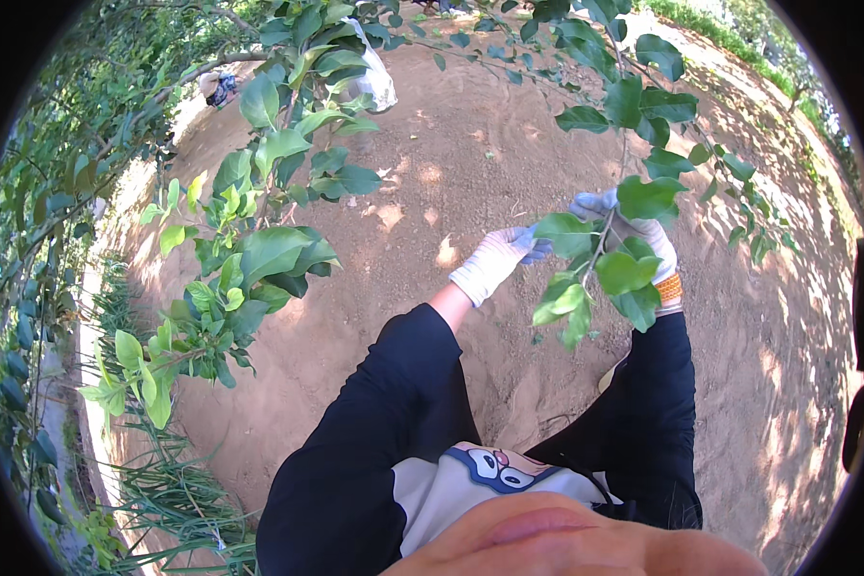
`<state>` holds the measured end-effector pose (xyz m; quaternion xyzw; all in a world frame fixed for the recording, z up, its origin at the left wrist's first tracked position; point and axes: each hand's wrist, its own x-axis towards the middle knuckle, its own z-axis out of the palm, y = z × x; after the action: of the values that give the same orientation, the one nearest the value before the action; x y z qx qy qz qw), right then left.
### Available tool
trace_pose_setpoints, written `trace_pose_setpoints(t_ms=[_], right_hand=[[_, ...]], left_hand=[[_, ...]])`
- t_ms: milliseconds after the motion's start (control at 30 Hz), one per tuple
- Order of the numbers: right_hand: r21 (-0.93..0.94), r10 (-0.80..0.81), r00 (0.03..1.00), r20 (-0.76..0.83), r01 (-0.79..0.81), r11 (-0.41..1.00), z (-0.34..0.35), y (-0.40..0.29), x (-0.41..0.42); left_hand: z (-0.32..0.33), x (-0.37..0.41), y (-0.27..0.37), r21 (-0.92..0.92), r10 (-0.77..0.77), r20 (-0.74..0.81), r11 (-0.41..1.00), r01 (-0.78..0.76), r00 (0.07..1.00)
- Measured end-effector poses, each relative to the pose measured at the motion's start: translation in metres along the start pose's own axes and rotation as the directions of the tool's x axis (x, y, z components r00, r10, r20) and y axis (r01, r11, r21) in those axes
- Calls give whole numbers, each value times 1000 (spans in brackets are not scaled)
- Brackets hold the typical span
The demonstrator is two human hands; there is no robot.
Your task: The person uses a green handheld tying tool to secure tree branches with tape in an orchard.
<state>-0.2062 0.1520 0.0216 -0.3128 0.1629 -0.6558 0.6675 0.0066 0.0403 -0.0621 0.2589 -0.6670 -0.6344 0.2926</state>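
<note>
A leafy tree branch (597,252) hangs in front of me, right of the middle. My left hand (500,255), in a white knitted glove with bluish fingers, reaches toward its leaves from the left; leaves hide the fingertips. Behind the same branch is my right hand (644,234), gloved alike, with an orange patterned band (669,288) at the wrist. Its bluish fingers show beside the stem, and leaves cover part of the palm. Whether either hand grips the stem or a leaf cannot be told.
Another leafy branch (266,252) hangs at the left. Beyond it a white plastic bag (374,75) hangs among leaves. Bare soil (403,273) lies below, dappled with sunlight. Long green grass-like plants (180,497) grow at the lower left. A patterned bundle (223,88) lies at the upper left.
</note>
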Motion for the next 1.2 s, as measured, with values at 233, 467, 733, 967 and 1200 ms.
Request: trace_pose_setpoints(t_ms=[233, 467, 733, 967, 1200], right_hand=[[280, -362, 912, 190, 303, 911, -25, -26, 2], [1, -214, 976, -42, 214, 977, -31, -15, -9], [-120, 37, 989, -144, -55, 991, -33, 33, 7], [-159, 21, 991, -134, -42, 986, -69, 39, 14], [-61, -3, 998, 60, 7, 998, -47, 30, 13]], left_hand=[[-16, 0, -2, -210, -105, -1, 972, 102, 995], [3, 1, 16, -239, -141, -27, 962, 130, 990], [14, -11, -17, -57, 161, 237, 987, -152, 958], [26, -10, -11, 63, 13, 358, 997, -39, 934], [10, -3, -36, 198, 221, 377, 929, -311, 899]])
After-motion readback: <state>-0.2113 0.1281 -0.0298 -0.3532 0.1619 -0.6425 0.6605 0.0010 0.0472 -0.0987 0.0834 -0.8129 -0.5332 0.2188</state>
